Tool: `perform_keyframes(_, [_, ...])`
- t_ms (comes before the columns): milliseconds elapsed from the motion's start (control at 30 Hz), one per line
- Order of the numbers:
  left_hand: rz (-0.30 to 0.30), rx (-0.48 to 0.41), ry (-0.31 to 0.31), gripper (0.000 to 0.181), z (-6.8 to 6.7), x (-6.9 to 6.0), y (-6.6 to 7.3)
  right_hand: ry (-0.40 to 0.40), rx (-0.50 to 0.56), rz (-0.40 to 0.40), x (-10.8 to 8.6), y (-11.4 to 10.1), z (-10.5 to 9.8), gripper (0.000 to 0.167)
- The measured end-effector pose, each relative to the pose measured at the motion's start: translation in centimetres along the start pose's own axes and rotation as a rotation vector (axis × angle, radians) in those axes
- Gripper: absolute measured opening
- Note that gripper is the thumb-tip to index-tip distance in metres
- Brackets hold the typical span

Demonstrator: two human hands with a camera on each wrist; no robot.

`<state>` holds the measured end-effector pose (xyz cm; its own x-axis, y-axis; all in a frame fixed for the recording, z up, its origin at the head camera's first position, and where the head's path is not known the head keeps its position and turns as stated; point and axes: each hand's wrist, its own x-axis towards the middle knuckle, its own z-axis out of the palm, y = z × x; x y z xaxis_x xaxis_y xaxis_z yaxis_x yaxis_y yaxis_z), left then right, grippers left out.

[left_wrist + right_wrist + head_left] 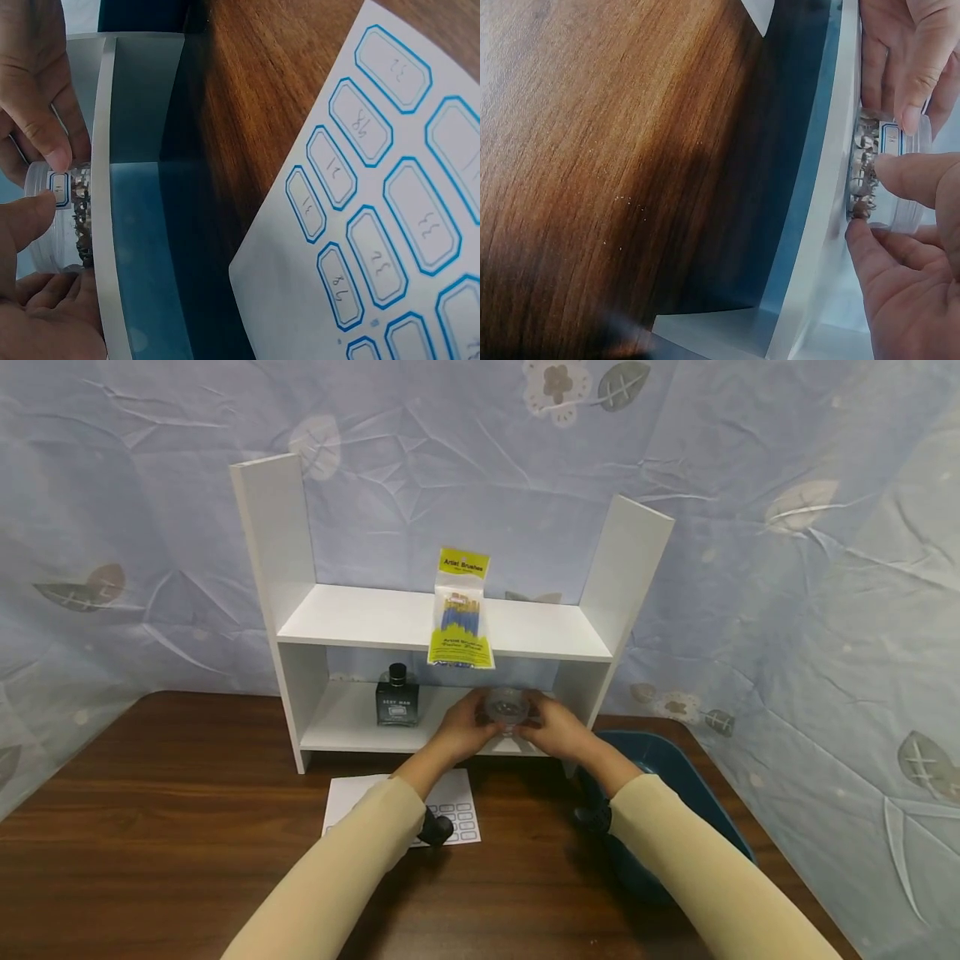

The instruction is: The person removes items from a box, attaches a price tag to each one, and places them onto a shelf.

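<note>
A small clear round jar with shiny metal pieces inside is at the right part of the lower shelf. My left hand grips it from the left, my right hand from the right, fingers around its sides. On the jar's front is a small blue-bordered label, its mark too small to read. Both thumbs touch this label, as the right wrist view of the jar also shows. To the left on the same shelf stands a dark bottle with a black cap.
A white two-tier shelf stands on the brown table. A packet of artist brushes lies over the upper shelf's edge. The numbered label sheet is partly under my left forearm. A blue bin stands at the right.
</note>
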<state>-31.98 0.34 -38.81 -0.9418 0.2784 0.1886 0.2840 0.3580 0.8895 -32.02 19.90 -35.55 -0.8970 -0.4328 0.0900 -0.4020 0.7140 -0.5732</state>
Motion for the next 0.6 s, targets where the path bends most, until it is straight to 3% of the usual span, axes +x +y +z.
perform_keyframes(600, [0.004, 0.020, 0.003, 0.071, 0.07, 0.05, -0.11, -0.027, -0.028, -0.012, 0.04, 0.13, 0.00, 0.070])
